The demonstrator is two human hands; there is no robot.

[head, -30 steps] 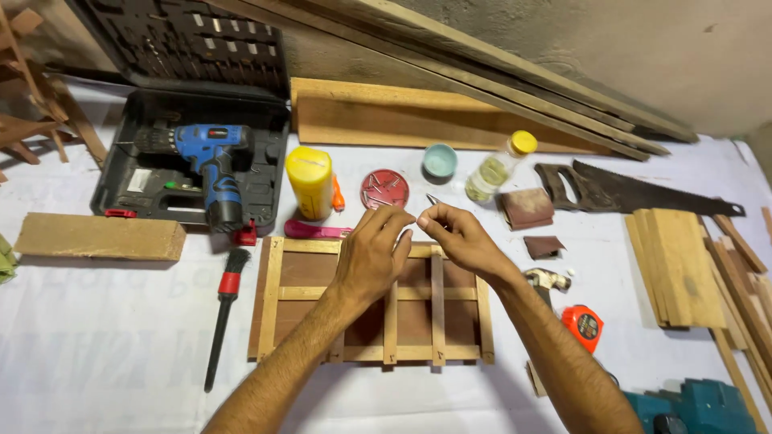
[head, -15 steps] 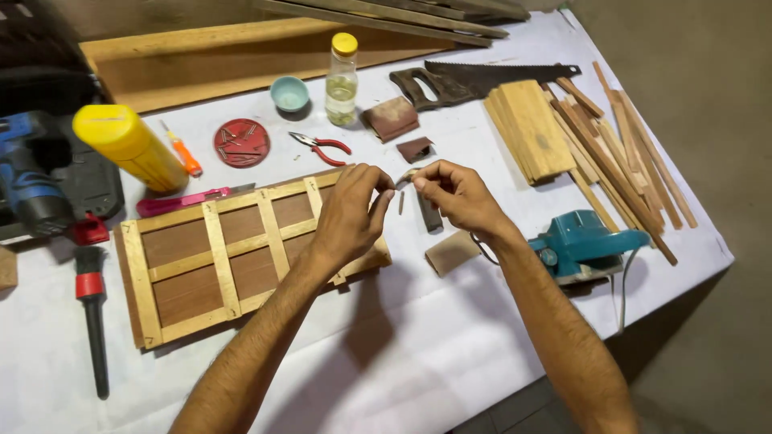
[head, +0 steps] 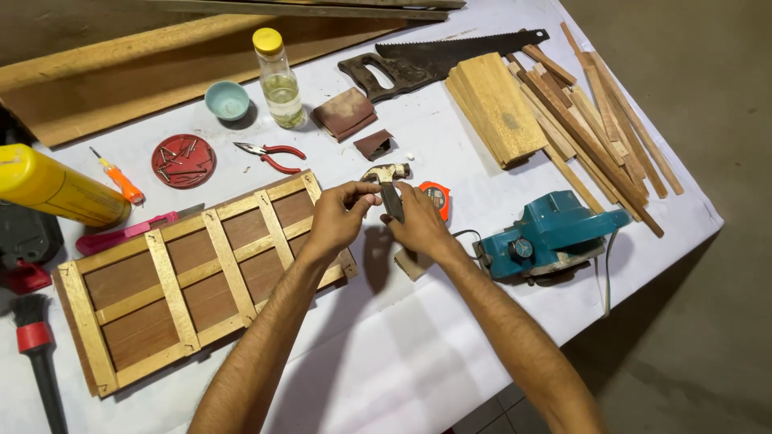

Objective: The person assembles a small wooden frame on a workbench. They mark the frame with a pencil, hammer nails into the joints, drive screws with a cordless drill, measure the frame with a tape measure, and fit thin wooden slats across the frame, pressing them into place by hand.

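Hammer (head: 390,183) sits between both hands above the table (head: 418,354): right hand (head: 418,223) clamped on its handle, left hand (head: 338,215) pinching beside it (contents hidden). Lattice frame (head: 193,273) looks assembled; nailing seems not yet begun.

Woodworking workshop, handsaw (head: 450,55), electric planer (head: 551,235), stacked wood strips (head: 595,120), hammer (head: 388,181), pliers (head: 269,155) on a covered bench (head: 418,354)

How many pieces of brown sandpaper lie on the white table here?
2. The larger folded brown sandpaper piece lies just below the hand saw's handle; the smaller folded brown sandpaper piece sits right below it, above the hammer head. Others may be hidden.
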